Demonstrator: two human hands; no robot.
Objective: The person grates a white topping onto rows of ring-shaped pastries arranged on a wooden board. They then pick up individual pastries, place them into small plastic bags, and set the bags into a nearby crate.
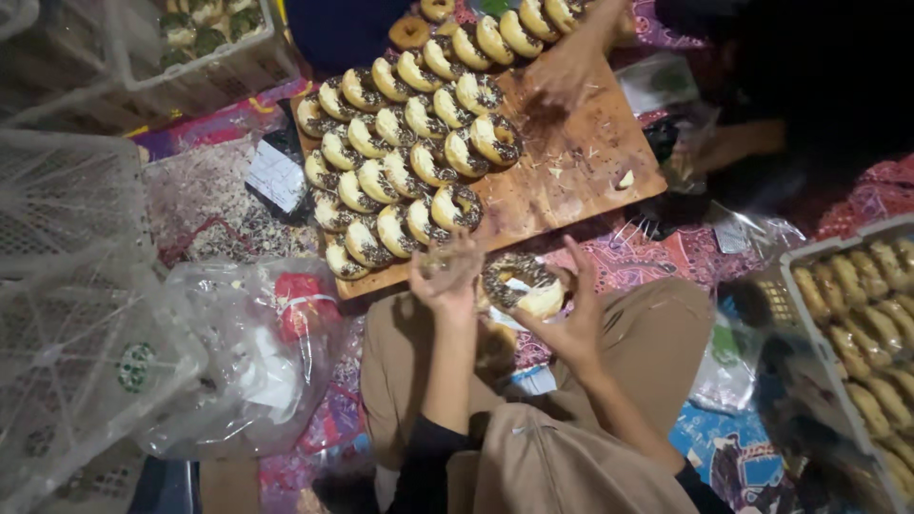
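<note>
My right hand [571, 309] holds a ring doughnut [522, 284] covered with dark sprinkles, just above my lap. My left hand [444, 274] hovers beside it with the fingers pinched on a bit of topping. Right ahead lies a wooden board [571, 181] carrying several rows of sprinkled doughnuts [405, 162] standing on edge. Another person's hand [562, 71] rests on the far part of the board.
A white crate [809, 286] with several plain doughnuts stands at the right. White mesh crates [67, 286] pile up at the left, and another crate [205, 67] of doughnuts sits far left. A clear plastic bag [257, 352] lies by my left knee. Patterned cloth covers the floor.
</note>
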